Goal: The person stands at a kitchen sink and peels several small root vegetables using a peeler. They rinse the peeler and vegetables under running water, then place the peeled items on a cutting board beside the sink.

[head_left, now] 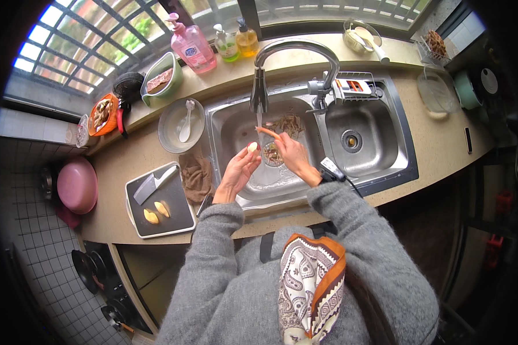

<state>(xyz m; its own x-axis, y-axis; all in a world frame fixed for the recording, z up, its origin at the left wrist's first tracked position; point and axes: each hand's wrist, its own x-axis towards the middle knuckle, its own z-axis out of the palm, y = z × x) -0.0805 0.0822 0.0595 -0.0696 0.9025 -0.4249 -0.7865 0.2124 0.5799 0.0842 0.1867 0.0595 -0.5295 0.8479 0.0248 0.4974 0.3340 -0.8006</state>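
Over the left basin of a steel sink point(222, 142), my left hand point(241, 166) holds a small pale piece of food with a red edge point(253, 147) in its fingertips. My right hand point(294, 154) grips an orange stick-like item point(268, 131), perhaps a peeler or a carrot, whose far end is at the water falling from the chrome faucet point(259, 92). Brown peelings point(290, 125) lie in the basin, and more scraps are around the drain point(272, 155). Left of the sink, a cleaver point(149, 187) and two yellowish pieces point(151, 216) rest on a dark cutting board point(162, 226).
A brown cloth point(196, 177) lies between board and sink. Behind it stands a bowl with a white spoon point(168, 140). Soap bottles point(194, 47), a green colander with meat point(177, 82) and an orange basket point(108, 126) line the ledge. A phone-like black object point(469, 140) lies right.
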